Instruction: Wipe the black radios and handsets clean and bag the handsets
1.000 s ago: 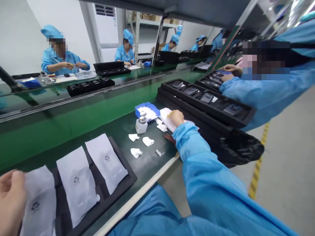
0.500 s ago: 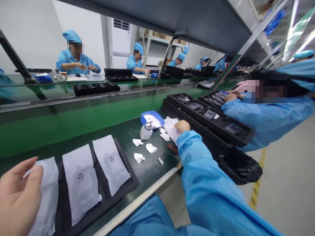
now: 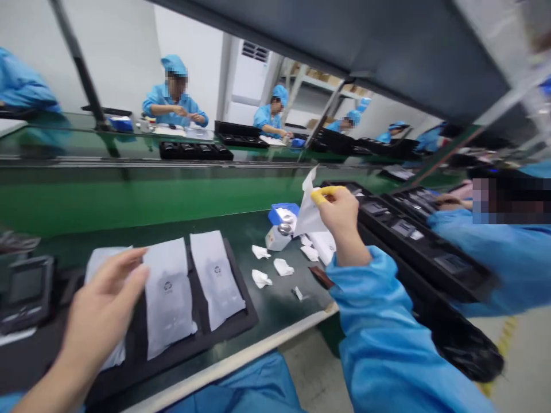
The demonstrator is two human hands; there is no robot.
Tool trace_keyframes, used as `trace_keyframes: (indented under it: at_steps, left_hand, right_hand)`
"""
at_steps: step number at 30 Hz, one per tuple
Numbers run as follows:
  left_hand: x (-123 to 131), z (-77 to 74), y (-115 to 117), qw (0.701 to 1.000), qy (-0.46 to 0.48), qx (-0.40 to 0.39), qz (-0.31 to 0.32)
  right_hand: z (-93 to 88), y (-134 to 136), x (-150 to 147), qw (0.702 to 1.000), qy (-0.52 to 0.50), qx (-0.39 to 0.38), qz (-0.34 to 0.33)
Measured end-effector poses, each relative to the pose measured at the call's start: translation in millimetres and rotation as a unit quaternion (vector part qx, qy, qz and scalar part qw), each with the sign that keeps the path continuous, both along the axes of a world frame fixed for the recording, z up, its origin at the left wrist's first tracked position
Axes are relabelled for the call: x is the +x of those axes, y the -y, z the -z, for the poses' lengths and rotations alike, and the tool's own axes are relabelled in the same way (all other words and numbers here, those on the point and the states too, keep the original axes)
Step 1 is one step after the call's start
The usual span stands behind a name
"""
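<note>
"What has moved?"
"My right hand (image 3: 342, 218) has risen since the earlier view, lifting a thin, white, paper-like sleeve (image 3: 306, 215) off the flat white stack (image 3: 323, 246). The view has turned too, bringing more of the bench's left end into sight."

"And the setting, biggest first?"
"A long, dark green workbench (image 3: 284, 307), pale along its near edge. On it, in front of me, lies a shallow black tray (image 3: 236, 322) bearing three filled white pouches: the left one (image 3: 97, 258) partly hidden by my left hand (image 3: 103, 292), the middle one (image 3: 170, 304) and the right one (image 3: 217, 281) each printed with a dark recycling mark. Left of that hand lies a dark grey handheld device (image 3: 28, 284) with a rectangular screen."

"Your grip?"
"Right: thumb and forefinger, in yellow finger covers (image 3: 319, 196), pinch the sleeve, which hangs above the stack. Left: thumb and fingers well parted over the left pouch; I cannot tell whether they touch it."

"The smaller things?"
"An open blue plastic box (image 3: 275, 215) holding white pieces, a squat white bottle (image 3: 276, 240) with a metal cap just in front of it, and crumpled white scraps (image 3: 283, 267) scattered nearby."
</note>
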State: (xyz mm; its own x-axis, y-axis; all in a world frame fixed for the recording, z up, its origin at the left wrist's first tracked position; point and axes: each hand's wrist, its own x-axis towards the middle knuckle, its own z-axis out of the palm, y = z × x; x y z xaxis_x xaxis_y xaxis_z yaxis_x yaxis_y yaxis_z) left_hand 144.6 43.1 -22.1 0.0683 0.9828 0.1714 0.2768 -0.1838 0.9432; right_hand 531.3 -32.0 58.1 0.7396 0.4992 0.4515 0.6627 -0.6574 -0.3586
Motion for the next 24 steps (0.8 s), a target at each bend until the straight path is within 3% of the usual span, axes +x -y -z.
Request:
trace_keyframes:
  at_steps: [1,2,4,6,7,10,13,16,20,24]
  left_hand:
    - [12.1,-9.4,6.2,0.998,0.040,-0.045,0.028]
    - [22.6,-16.3,10.3,0.991,0.082,-0.083,0.064]
    - [35.5,-22.2,13.4,0.967,0.180,-0.131,0.123]
    - [34.9,-20.6,13.5,0.941,0.264,-0.140,0.161]
    - [29.7,-18.3,13.4,0.933,0.296,-0.141,0.151]
    - [-2.0,-9.3,12.9,0.922,0.354,-0.152,0.031]
    - [-49.5,0.0,12.7,0.910,0.369,-0.168,-0.092]
    - [-96.9,7.0,13.5,0.911,0.341,-0.161,-0.169]
    - [-134.4,11.1,13.8,0.923,0.268,-0.154,-0.230]
    - [-141.9,10.4,13.5,0.928,0.249,-0.188,-0.204]
  right_hand:
    - [-1.1,-8.9,-29.1,0.991,0.018,0.067,-0.115]
    - [0.5,-17.0,-60.8,0.964,0.031,0.103,-0.245]
    - [9.7,-28.7,-126.7,0.891,0.068,0.095,-0.438]
    - [23.3,-34.8,-187.3,0.844,0.088,0.046,-0.527]
    - [30.0,-36.7,-213.0,0.827,0.093,0.015,-0.555]
    - [41.6,-45.4,-267.7,0.781,0.086,-0.062,-0.616]
    - [35.6,-71.7,-298.5,0.742,0.034,-0.073,-0.665]
    - [25.2,-121.3,-324.5,0.768,-0.030,-0.069,-0.636]
    - [33.6,-194.0,-363.1,0.773,-0.108,-0.181,-0.598]
    - [58.1,-231.5,-398.1,0.766,-0.153,-0.236,-0.578]
